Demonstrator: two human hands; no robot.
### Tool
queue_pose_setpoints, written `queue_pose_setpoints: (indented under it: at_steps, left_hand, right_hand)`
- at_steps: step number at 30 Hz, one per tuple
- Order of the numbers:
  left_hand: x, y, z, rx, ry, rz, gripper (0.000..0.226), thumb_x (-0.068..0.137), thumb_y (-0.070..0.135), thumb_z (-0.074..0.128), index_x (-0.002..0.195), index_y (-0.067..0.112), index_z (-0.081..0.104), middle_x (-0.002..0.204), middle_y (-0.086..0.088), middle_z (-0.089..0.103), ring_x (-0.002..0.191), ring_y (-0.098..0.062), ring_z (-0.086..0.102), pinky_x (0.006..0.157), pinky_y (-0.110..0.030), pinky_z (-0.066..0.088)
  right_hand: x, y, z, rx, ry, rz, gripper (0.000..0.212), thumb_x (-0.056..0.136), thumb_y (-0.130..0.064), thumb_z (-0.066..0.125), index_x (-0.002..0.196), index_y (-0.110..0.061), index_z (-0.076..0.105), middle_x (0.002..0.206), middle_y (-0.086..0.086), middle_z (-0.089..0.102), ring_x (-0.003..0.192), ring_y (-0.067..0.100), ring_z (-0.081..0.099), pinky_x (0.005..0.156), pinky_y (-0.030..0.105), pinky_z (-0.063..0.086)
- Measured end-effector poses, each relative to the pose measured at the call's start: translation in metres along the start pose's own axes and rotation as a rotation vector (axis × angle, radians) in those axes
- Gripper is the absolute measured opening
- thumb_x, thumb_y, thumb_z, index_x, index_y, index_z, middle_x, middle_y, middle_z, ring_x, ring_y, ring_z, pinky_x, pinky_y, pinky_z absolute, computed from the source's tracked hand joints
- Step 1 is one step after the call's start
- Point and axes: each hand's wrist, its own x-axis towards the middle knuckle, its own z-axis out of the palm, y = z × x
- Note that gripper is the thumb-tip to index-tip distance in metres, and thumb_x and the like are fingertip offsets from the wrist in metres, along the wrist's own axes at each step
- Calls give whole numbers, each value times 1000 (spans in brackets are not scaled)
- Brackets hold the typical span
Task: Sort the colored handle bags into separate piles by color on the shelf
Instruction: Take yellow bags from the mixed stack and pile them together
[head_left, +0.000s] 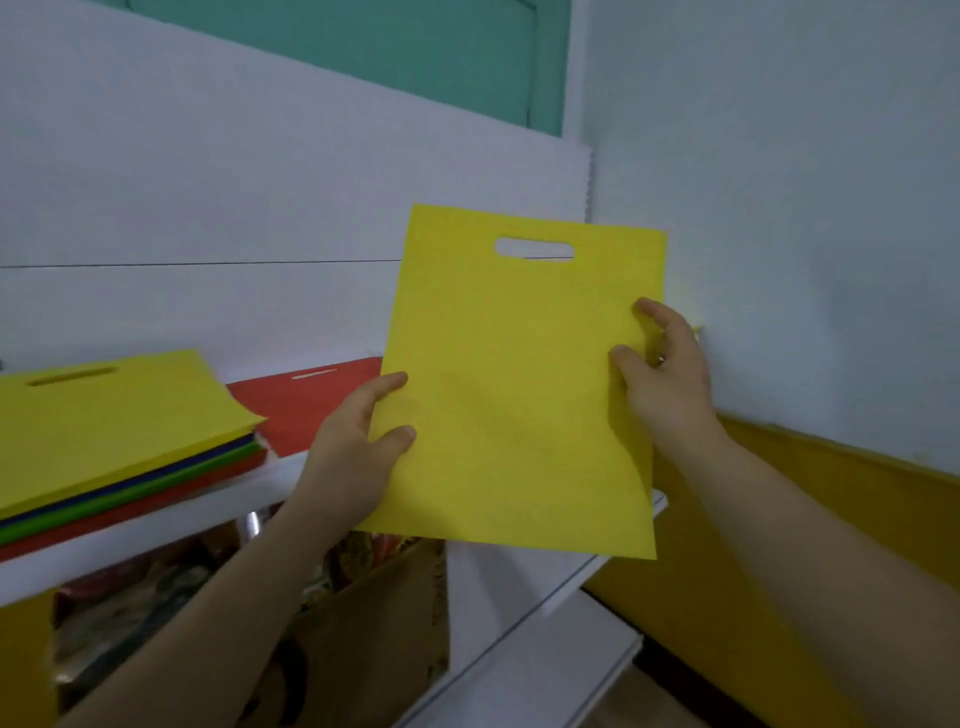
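The left hand (358, 447) pinches the left edge of a yellow handle bag (519, 389), two digits pressed on its front face and the rest hidden behind it. Left of this hand, on the white shelf (208, 512), lies a mixed stack (104, 431) with a yellow bag on top and blue, green and red edges showing beneath. Just beside the stack a red bag (306, 402) lies flat, partly hidden by the hand.

The held bag hangs upright in the air, above and in front of the shelf's right end, with its handle cut-out at the top. It lies between the two hands, each at mid-height on its own side. The right hand (670, 374) pinches the right edge the same way, fingers curled round it.

The bag looks thin, very light and limp, likely non-woven cloth. It stays flat only because both sides are held, and its lower right edge already bows. Side edges or the cut-out are the sound places to grip; one-handed it would probably droop.
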Motion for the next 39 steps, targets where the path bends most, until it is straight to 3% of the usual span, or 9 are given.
queue_pose_setpoints:
  at_steps: [5,8,11,15,18,20,29,35,39]
  left_hand:
    - [-1,7,101,-82,-127,-12,49,90,4,59,119,42,48,136,0,50,122,-17,51,99,-40,45]
    - [-1,20,170,-195,-184,-19,48,90,-3,55,122,32,49,122,7,55,92,12,58,76,-13,49]
    - [-2,32,233,-269,-236,-42,49,90,-5,53,127,27,50,115,11,55,81,21,57,65,-4,47]
    - [-6,47,303,-291,-351,-15,48,93,2,54,124,38,47,128,9,53,99,7,56,72,-9,49]
    - [-4,51,343,-264,-431,9,50,93,9,56,119,50,46,141,7,46,128,-14,46,103,-35,43]
    - [-1,55,366,-255,-475,16,52,92,11,57,115,56,45,144,7,43,134,-18,40,107,-46,38]
    - [37,62,467,-275,-607,38,50,95,13,54,135,40,42,149,9,34,139,-14,29,109,-42,36]
    - [107,49,518,-310,-595,51,49,93,13,57,127,48,46,147,4,40,134,-16,38,101,-43,44]
    - [151,43,545,-352,-597,49,49,94,10,54,132,40,46,134,6,48,87,5,58,67,-20,52]
  right_hand:
    - [13,36,-94,-138,83,23,51,90,-12,59,136,-27,44,122,-8,48,102,8,48,78,8,37]
    - [21,59,-157,-194,140,41,51,90,-11,59,137,-26,45,123,-9,47,101,7,45,72,7,34]
    - [24,80,-214,-245,188,73,50,91,-12,58,137,-27,44,122,-11,44,101,4,42,73,7,30]
    - [26,105,-283,-306,257,137,50,92,-15,57,137,-30,43,124,-12,44,105,2,41,81,13,33]
    - [28,120,-320,-344,314,165,50,91,-15,58,137,-30,44,122,-12,44,104,3,42,82,14,33]
    - [28,131,-339,-350,347,192,50,91,-15,57,136,-32,44,123,-11,45,102,6,44,79,15,35]
    - [56,182,-394,-412,461,264,48,93,-18,55,137,-35,42,121,-11,46,71,-2,52,51,6,41]
    - [125,217,-396,-474,493,215,49,92,-18,56,135,-36,43,131,-6,48,82,6,52,59,11,40]
    - [170,241,-389,-450,504,203,49,92,-19,57,135,-36,43,132,-6,45,102,13,52,76,23,44]
